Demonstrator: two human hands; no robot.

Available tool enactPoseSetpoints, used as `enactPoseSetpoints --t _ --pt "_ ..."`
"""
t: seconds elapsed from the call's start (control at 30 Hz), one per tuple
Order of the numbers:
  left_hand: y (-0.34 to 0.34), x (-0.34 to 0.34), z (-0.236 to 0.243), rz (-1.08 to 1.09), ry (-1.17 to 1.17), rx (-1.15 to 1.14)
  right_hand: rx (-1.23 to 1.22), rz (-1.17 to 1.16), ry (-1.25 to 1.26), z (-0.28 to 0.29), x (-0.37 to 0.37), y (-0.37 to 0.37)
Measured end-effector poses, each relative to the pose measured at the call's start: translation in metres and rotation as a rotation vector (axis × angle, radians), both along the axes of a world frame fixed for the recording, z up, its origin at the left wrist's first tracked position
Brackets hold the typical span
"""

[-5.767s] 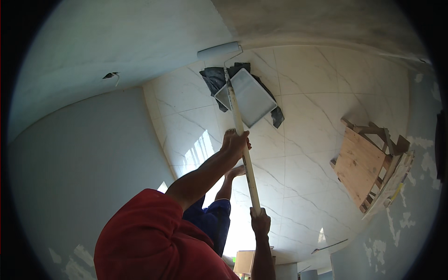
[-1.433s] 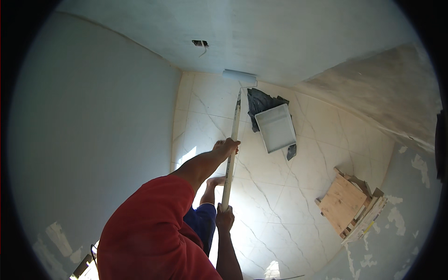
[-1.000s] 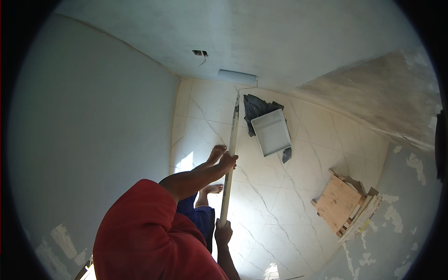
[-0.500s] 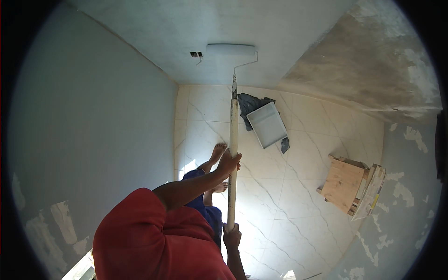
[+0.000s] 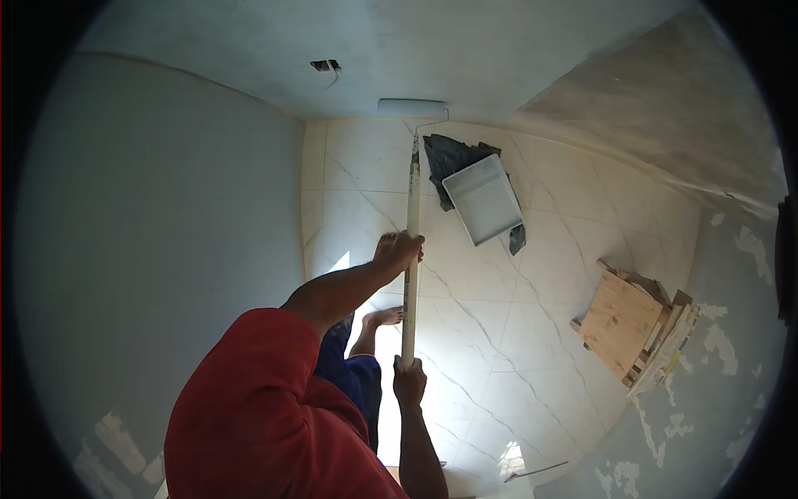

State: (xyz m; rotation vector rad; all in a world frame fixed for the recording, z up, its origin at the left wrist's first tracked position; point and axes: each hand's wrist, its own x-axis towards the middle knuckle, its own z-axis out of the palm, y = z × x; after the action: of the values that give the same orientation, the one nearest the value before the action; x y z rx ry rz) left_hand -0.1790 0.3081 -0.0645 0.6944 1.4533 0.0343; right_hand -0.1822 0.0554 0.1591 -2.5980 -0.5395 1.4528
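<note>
Both my hands grip a long pale pole [image 5: 411, 291] that runs away from me toward the far wall. My left hand [image 5: 401, 251] wraps round it at mid-length. Closer to me, my right hand [image 5: 409, 382] is closed round the near end. At the far end, a wire frame carries a paint roller [image 5: 411, 107], lying crosswise low on the wall [image 5: 249, 50], near the floor line. Just right of the pole, a light grey paint tray [image 5: 485, 204] rests partly on a crumpled dark sheet [image 5: 453, 160].
A hole with loose wires [image 5: 325, 66] opens in the far wall, left of the roller. To the right, a small wooden stool [image 5: 619, 323] and stacked boards [image 5: 665, 349] stand by the patched side wall [image 5: 723, 333]. A thin stick [image 5: 536, 471] lies on the tiled floor [image 5: 540, 333].
The roller has gone down the far wall, from beside the wire hole to below it, near the floor. My view has shifted, and both hands still grip the pole.
</note>
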Motion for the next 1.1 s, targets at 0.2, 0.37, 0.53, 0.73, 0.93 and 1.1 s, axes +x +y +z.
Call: enactPoseSetpoints --t 0.2,0.37,0.53,0.73,0.93,1.1 --pt "0.021 -0.013 -0.034 0.021 0.056 0.004 0.021 -0.024 0.049 -0.010 0.006 0.027" --pt "-0.010 0.002 0.054 0.085 -0.085 -0.014 -0.002 -0.005 0.006 0.035 0.001 -0.025" --pt "-0.031 -0.014 0.162 0.135 -0.073 0.030 0.095 -0.025 -0.003 0.081 -0.025 -0.067" --pt "-0.054 -0.033 0.250 0.120 -0.150 0.164 0.140 -0.003 0.022 0.115 -0.049 -0.108" --pt "-0.062 -0.046 0.351 0.063 -0.235 0.302 0.218 -0.014 0.006 0.134 -0.063 -0.122" --pt "-0.045 -0.042 0.420 0.026 -0.385 0.521 0.328 -0.045 -0.015 0.148 -0.053 -0.095"
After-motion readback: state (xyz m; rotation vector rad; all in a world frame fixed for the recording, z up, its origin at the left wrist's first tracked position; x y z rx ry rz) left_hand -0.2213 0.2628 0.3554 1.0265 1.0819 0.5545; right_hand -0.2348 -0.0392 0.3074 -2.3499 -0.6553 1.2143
